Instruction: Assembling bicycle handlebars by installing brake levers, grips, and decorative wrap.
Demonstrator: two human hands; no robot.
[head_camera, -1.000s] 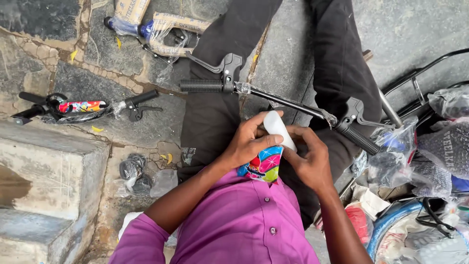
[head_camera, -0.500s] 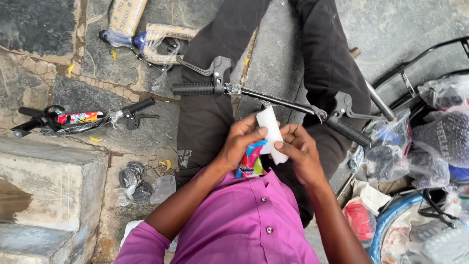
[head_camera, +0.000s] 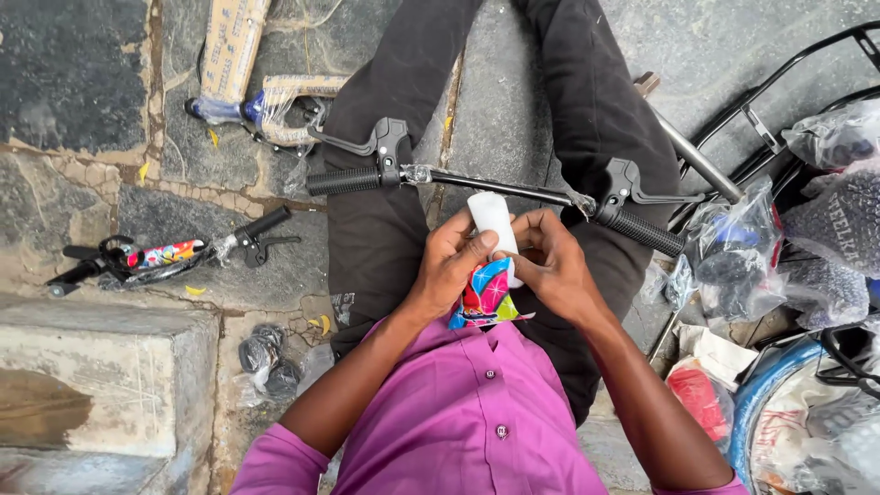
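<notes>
Stone paving [head_camera: 110, 101] beneath a seated person; left hand [head_camera: 456, 261] and right hand [head_camera: 548, 264] both grip a white roll [head_camera: 490, 216] with colourful wrapping [head_camera: 484, 295], just before black handlebars [head_camera: 500, 188].

left hand [head_camera: 454, 261]: curled at the lap, thumb forward, fingers pinching
right hand [head_camera: 550, 261]: opposite, fingers bent inward, nearly touching the left
forearms: both bare, angled inward from the elbows
</notes>
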